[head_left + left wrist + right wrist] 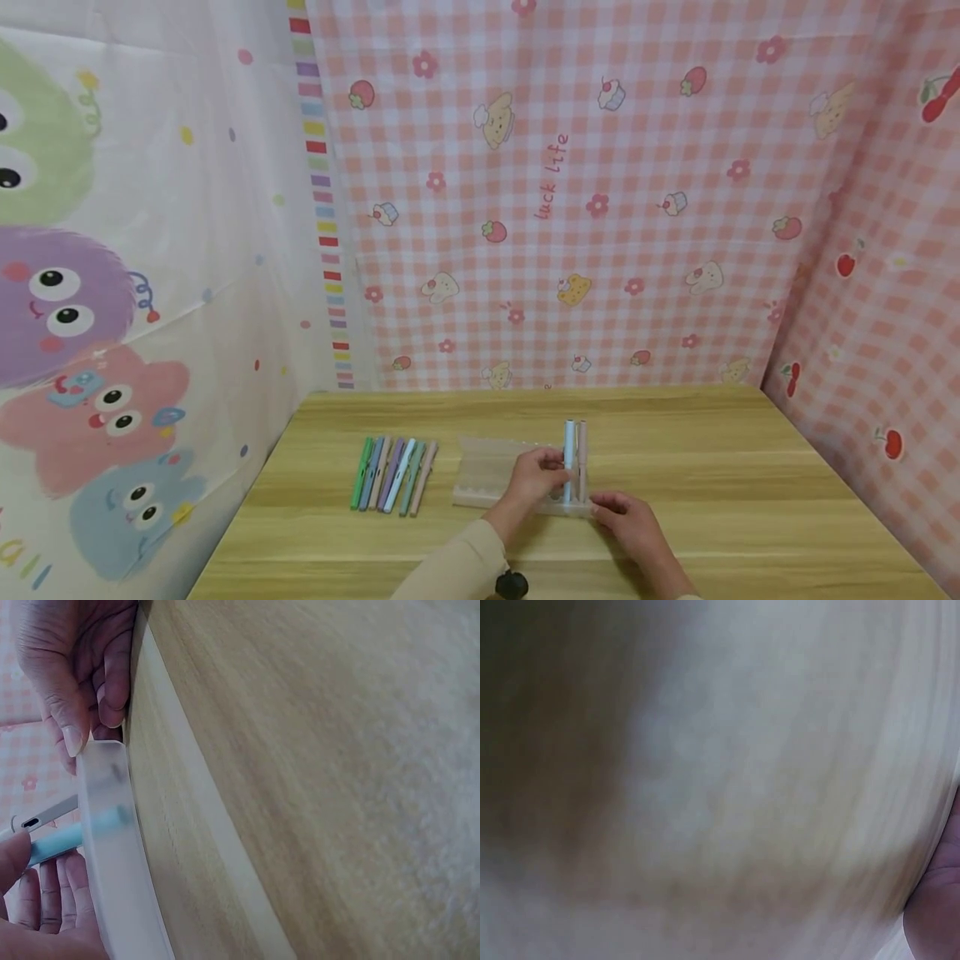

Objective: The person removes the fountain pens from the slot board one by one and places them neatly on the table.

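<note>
My left hand (538, 475) pinches a light blue pen (570, 440) between thumb and fingers. The pen's lower end sits in the front part of a translucent plastic pen case (477, 498). Beside it on the right, a pinkish-beige pen (582, 450) stands in the same case. At the case's right front corner, my right hand (633, 523) grips the end, with its thumb (73, 739) on the edge and the other fingers curled. The left wrist view shows the blue pen (56, 844) reaching into the frosted case. The right wrist view is mostly blurred tabletop.
Left of the case, several pens (392, 475) in green, blue, purple, beige and other colours lie side by side on the wooden table (315, 542). A pink checked cloth (630, 250) hangs behind it, and a white cartoon-print cloth (247, 250) hangs on the left.
</note>
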### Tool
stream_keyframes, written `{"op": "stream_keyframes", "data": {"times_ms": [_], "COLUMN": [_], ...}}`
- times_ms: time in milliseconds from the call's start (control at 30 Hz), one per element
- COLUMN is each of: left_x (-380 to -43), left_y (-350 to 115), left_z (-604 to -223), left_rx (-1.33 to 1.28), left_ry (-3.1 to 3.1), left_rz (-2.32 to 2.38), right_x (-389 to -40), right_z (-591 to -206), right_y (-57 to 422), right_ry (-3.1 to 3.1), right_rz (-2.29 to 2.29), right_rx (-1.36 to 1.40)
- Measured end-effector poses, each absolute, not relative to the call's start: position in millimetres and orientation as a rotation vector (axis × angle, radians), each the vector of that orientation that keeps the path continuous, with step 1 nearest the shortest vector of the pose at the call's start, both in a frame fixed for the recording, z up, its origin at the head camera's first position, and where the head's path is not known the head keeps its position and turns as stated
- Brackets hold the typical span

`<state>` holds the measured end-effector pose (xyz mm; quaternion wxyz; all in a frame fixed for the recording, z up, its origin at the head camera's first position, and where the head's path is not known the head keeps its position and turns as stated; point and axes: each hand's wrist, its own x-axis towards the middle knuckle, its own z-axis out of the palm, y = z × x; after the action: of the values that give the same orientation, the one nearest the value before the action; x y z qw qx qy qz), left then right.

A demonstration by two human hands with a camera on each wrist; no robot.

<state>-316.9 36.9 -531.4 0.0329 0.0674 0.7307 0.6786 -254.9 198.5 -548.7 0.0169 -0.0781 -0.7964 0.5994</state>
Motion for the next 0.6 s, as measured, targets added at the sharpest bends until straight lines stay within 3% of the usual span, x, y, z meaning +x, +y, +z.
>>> {"op": "stream_keyframes", "data": {"times_ms": [600], "left_x": [-316.4], "left_y": [34.2], "left_z": [-526.0], "left_rx": [0.258], "left_ry": [2.278], "left_rz": [2.11], "right_x": [-254.8], "right_z": [-550.7], "right_y": [198.7], "right_ry": [-2.484], "right_rz": [1.847], "right_rx": [-0.239]}}
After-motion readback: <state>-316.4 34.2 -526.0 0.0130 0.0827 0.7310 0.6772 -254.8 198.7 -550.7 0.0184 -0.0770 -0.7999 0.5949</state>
